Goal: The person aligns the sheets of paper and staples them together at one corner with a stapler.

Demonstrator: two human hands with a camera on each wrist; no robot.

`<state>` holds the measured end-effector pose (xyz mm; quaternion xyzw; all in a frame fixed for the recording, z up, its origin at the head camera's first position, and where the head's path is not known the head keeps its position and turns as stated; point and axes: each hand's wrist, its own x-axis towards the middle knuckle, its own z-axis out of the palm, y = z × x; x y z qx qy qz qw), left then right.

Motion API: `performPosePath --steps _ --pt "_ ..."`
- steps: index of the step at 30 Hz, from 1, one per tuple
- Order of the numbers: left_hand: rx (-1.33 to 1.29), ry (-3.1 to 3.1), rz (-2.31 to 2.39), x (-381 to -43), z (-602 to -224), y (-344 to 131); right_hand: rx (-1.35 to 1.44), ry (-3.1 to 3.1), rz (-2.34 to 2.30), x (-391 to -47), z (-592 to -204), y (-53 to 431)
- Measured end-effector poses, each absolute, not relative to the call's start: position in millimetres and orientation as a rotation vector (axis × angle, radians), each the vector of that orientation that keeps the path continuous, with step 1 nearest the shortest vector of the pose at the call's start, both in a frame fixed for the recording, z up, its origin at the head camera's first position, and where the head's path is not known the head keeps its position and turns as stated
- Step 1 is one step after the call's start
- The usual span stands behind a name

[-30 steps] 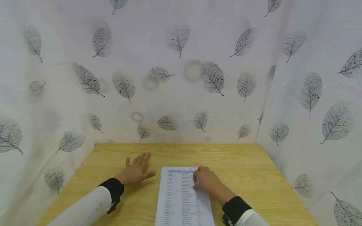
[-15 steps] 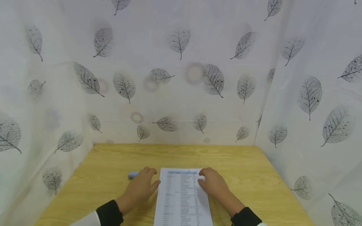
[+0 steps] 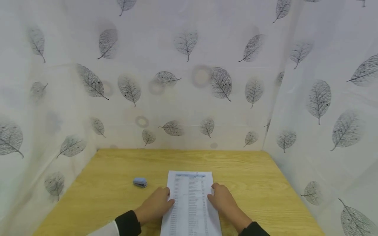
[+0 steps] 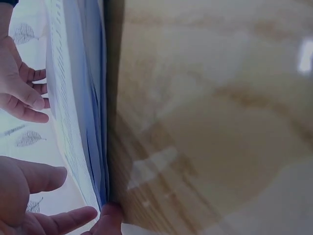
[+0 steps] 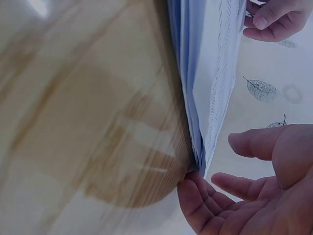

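A stack of printed paper sheets (image 3: 189, 209) lies on the table, with a table of text lines on its top page. My left hand (image 3: 156, 205) is at the stack's left edge; in the left wrist view its fingertips (image 4: 110, 215) touch the low edge of the sheets while the thumb stands off. At the right edge is my right hand (image 3: 225, 201), its fingertips (image 5: 193, 183) against the lower sheets and its thumb raised away from the paper. Seen from the side, the sheets fan slightly apart. A small light-blue stapler (image 3: 139, 182) lies to the left of the stack.
The wooden table (image 3: 242, 167) reaches back to a white curtain (image 3: 189, 95) with a grey leaf pattern. This curtain also closes off the left and right sides.
My left hand has come back from the far left, where the stapler now shows, to the stack's left edge. My right hand has slid slightly nearer along the right edge.
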<state>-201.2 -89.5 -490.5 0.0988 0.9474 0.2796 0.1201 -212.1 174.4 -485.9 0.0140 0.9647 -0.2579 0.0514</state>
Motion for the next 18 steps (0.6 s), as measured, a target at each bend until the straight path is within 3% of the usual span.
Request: performPosePath --steps 10,18 --pt "0.293 2.848 0.692 -203 -490 -84 0.044 3.011 -0.688 -212 -488 174" --pt "0.514 3.168 0.598 -201 -497 -112 -0.069 3.076 -0.756 -214 -491 184"
